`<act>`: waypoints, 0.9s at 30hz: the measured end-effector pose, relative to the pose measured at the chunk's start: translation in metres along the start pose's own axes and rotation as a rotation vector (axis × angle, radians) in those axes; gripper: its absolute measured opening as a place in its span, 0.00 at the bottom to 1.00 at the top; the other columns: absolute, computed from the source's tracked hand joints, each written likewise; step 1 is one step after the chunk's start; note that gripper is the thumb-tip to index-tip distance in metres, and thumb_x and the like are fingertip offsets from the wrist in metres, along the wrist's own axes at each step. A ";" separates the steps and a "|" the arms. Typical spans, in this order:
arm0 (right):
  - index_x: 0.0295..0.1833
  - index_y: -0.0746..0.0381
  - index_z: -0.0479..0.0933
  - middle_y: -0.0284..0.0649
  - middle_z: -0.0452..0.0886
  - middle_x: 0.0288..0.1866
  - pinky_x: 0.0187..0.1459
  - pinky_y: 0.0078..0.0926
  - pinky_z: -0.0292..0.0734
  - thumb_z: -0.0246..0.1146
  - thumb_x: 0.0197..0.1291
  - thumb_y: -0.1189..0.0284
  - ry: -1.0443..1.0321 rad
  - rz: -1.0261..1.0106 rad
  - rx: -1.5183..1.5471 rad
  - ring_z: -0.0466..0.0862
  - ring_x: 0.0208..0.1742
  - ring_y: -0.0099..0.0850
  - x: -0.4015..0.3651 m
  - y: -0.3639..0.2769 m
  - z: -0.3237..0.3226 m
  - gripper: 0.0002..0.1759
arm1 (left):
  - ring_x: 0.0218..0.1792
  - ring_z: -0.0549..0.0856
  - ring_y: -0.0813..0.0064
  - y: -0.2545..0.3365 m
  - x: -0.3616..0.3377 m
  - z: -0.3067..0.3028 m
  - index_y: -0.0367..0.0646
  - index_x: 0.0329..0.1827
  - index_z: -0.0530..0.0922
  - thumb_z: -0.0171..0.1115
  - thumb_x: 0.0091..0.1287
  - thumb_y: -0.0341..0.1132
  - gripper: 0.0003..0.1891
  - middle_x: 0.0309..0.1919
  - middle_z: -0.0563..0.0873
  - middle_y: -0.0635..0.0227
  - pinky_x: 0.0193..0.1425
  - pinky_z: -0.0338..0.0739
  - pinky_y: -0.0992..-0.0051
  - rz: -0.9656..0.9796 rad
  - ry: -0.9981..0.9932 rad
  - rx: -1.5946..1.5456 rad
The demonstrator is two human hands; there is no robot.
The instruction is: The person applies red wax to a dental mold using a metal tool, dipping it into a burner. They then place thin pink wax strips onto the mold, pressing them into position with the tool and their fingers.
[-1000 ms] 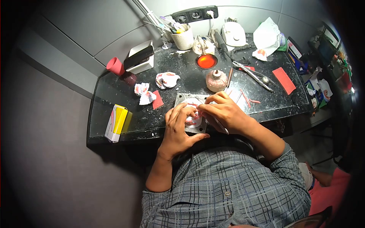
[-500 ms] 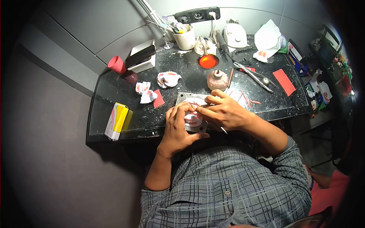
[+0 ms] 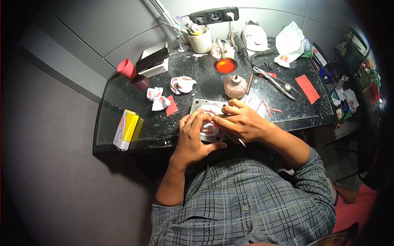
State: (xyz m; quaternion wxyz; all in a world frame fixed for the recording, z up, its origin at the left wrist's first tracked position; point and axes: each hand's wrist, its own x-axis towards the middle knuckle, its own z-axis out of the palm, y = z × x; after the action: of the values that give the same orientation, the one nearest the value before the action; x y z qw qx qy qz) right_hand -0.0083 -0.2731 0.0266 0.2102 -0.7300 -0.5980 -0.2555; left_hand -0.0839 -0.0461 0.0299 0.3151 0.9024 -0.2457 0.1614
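Note:
A white plaster dental cast [image 3: 210, 130] with red wax on it sits in a square grey metal flask [image 3: 198, 102] at the table's near edge. My left hand [image 3: 193, 137] is closed around the left side of the flask, its fingers bent over the cast and its thumb along the near edge. From above and right, my right hand [image 3: 242, 121] has its fingertips at a red wax strip [image 3: 212, 113] on the cast, touching the left fingertips. A slim wax carver [image 3: 242, 142] is tucked in my right hand, its pale end sticking out below. The fingers hide part of the cast.
Behind the flask stand a spirit burner [image 3: 235, 87] and a pan of melted red wax [image 3: 225, 65]. Pliers [image 3: 275, 82], wax strips [image 3: 269, 108] and a wax sheet [image 3: 307, 89] lie to the right. Crumpled paper [image 3: 182, 85] and a yellow-white box [image 3: 126, 130] are on the left.
The view has shifted very slightly. Both hands stay at the cast, with only a tiny movement of the fingertips at the wax.

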 end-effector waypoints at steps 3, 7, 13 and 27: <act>0.66 0.70 0.77 0.37 0.84 0.43 0.50 0.35 0.72 0.67 0.59 0.64 -0.015 -0.023 -0.013 0.79 0.46 0.31 -0.002 -0.003 0.006 0.31 | 0.66 0.79 0.57 -0.001 -0.001 0.000 0.46 0.59 0.76 0.87 0.45 0.56 0.42 0.61 0.83 0.60 0.72 0.63 0.55 0.002 -0.003 -0.004; 0.65 0.69 0.77 0.37 0.84 0.41 0.49 0.34 0.71 0.66 0.61 0.65 -0.007 -0.037 0.001 0.79 0.44 0.32 -0.003 -0.002 0.004 0.29 | 0.66 0.80 0.57 -0.002 -0.001 0.000 0.46 0.59 0.75 0.87 0.44 0.56 0.42 0.61 0.83 0.60 0.72 0.63 0.56 0.015 -0.007 0.010; 0.55 0.64 0.81 0.42 0.84 0.39 0.48 0.39 0.73 0.69 0.58 0.73 0.065 0.291 0.094 0.82 0.45 0.41 -0.021 0.008 -0.050 0.18 | 0.66 0.80 0.55 -0.006 0.001 0.000 0.47 0.59 0.75 0.86 0.44 0.60 0.44 0.60 0.84 0.59 0.71 0.64 0.57 0.022 -0.012 -0.008; 0.40 0.67 0.82 0.55 0.87 0.35 0.45 0.50 0.80 0.72 0.63 0.72 -0.134 1.218 -0.339 0.88 0.42 0.55 -0.125 0.055 -0.136 0.09 | 0.67 0.79 0.56 -0.007 0.005 -0.005 0.43 0.62 0.74 0.91 0.36 0.55 0.50 0.64 0.81 0.59 0.71 0.68 0.59 0.058 -0.003 -0.034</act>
State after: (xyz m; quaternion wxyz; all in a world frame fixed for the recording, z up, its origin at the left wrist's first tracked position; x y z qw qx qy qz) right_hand 0.0095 -0.4628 0.0542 0.1614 -0.9769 -0.0386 -0.1349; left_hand -0.0763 -0.0404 0.0325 0.3251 0.8897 -0.2748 0.1649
